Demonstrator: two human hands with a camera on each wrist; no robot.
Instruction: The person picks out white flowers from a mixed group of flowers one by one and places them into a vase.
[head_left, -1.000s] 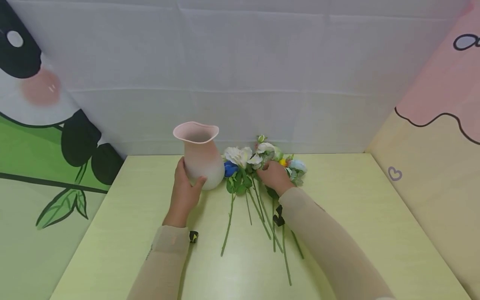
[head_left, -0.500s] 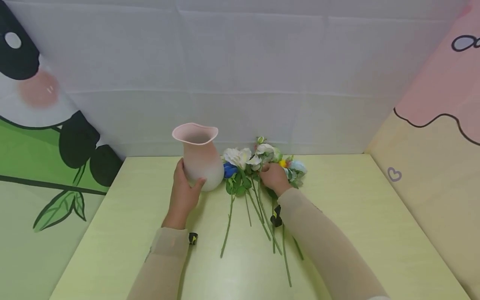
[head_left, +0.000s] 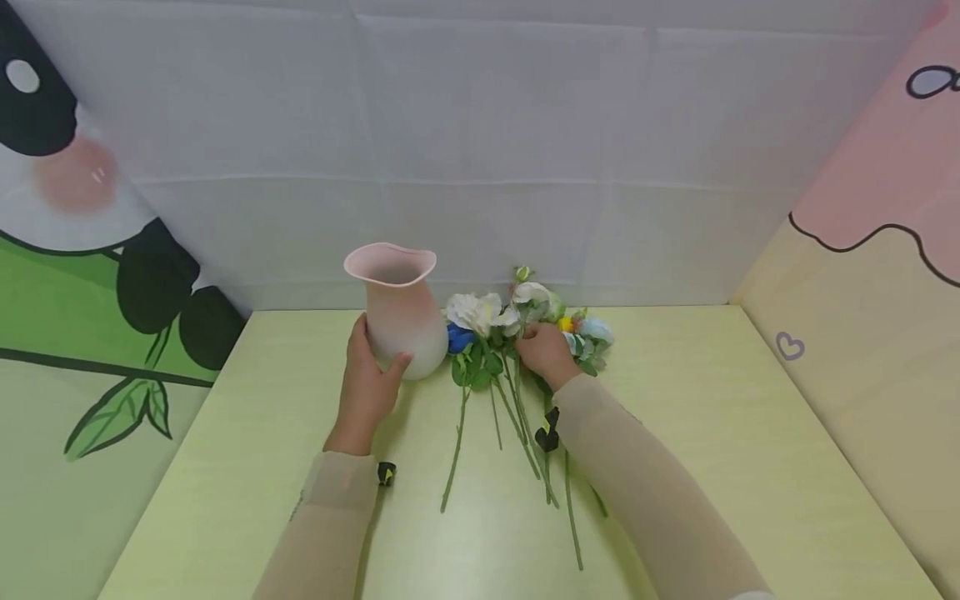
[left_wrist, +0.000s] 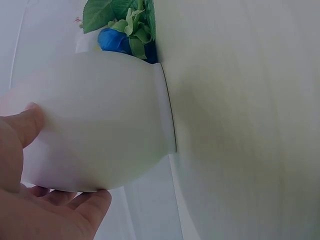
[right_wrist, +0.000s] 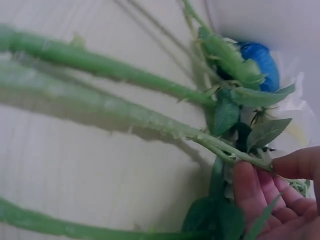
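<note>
A pink-and-white vase [head_left: 405, 329] with a wavy rim stands upright at the back of the table. My left hand [head_left: 366, 387] holds its left side, with the thumb across the front; the left wrist view shows the fingers curved round the vase wall [left_wrist: 95, 120]. Just right of the vase lie several artificial flowers, among them a white flower [head_left: 472, 312] and a blue flower [head_left: 460, 338]. My right hand [head_left: 547, 354] is over the bunch. In the right wrist view its thumb and fingers pinch a green flower stem [right_wrist: 170, 125] near its leaves. The pinched flower's bloom cannot be singled out.
Long green stems [head_left: 453, 458] spread toward the front of the pale table [head_left: 690, 400]. A pale blue flower [head_left: 597, 330] and a small yellow flower [head_left: 566, 325] lie right of the hand. A white cloth backdrop [head_left: 495, 150] rises directly behind the table's far edge.
The lower end of one long stem under my right arm has shifted slightly left, and the right wrist has turned a little with it. The left hand and vase stay put.
</note>
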